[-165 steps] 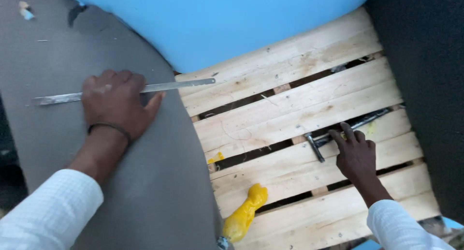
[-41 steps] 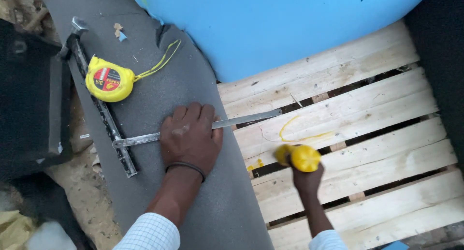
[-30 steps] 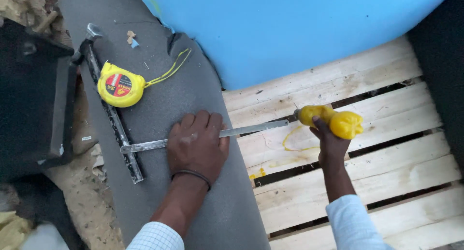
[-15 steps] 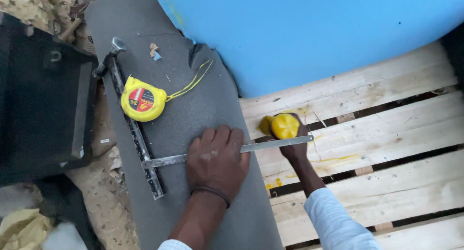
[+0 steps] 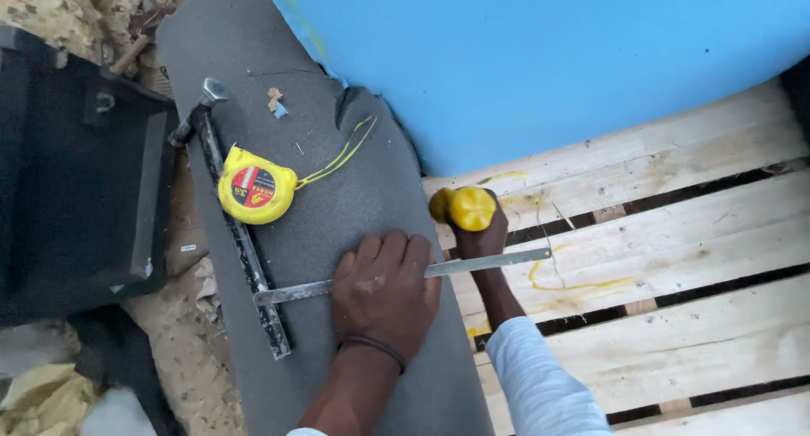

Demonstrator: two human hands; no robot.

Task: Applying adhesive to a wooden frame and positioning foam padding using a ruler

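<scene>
Grey foam sheet [image 5: 337, 191] is lying at frame centre-left, judged soft, light and compressible. Left hand [image 5: 384, 297] is pressing flat, fingers spread, on a metal square [image 5: 287, 291]. Right hand [image 5: 483, 234] is clamping a yellow glue bottle [image 5: 464, 208] at the sheet's edge, beside the pallet [image 5: 675, 259].

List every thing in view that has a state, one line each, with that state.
Left hand: flat, palm down, pressing the metal square.
Right hand: closed around the yellow bottle.
Metal square: lying across the grey foam sheet and pallet, pinned.
Yellow bottle: held, tipped over the pallet.
Tape measure: resting on the foam, yellow cord trailing out.
Grey foam sheet: spread flat.
Wooden pallet: streaked with yellow.
</scene>
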